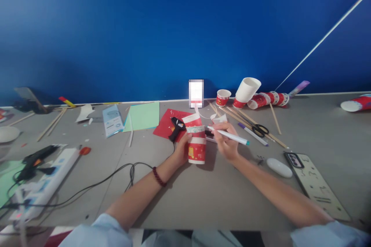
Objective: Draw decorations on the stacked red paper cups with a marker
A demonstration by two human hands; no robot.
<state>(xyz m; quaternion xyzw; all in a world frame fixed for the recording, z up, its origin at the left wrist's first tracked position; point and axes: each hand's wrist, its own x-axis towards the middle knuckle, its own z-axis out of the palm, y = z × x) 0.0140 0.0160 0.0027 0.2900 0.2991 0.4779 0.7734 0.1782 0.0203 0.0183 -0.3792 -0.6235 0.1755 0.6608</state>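
My left hand [183,148] is wrapped round the side of a red-and-white paper cup stack [197,148], held upright over the table. A cut piece of the same red-and-white paper [191,120] rises above the stack's upper edge. In my right hand [227,141] is a white marker [232,136] with a teal end, held like a pen. Its tip points left, close to the stack's upper right edge; whether it touches, I cannot tell. Behind the stack, a black glue gun [176,128] lies on red paper [164,125].
Black scissors [260,130], a purple marker [253,134] and wooden sticks lie right of my hands. Paper cups [223,97] stand near the blue wall. A phone [317,185] and white mouse [279,167] are at right; a power strip [52,179] and black cable [116,170] at left.
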